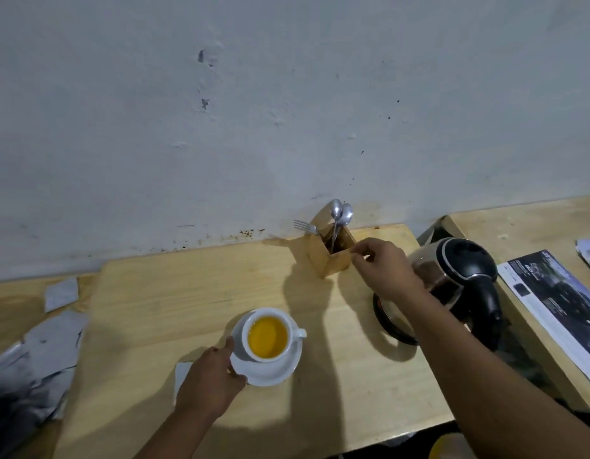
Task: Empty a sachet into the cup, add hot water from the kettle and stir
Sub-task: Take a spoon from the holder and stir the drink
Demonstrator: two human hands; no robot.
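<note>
A white cup [267, 336] filled with orange-yellow liquid stands on a white saucer [270, 374] near the table's front. My left hand [210, 379] grips the saucer's left rim. My right hand [383, 266] hovers by the wooden cutlery holder [333, 260], fingers apart and empty, fingertips at its front right corner. Two spoons [340, 213] and a fork [305, 226] stick out of the holder. The black and steel kettle [459, 279] sits on its base to the right, partly hidden by my right forearm. A pale sachet [181, 372] lies just left of my left hand.
The light wooden table [187, 293] meets a grey wall at the back. Crumpled silver foil packets [38, 359] lie at the left edge. A printed leaflet [558, 303] rests on a cardboard box at the right.
</note>
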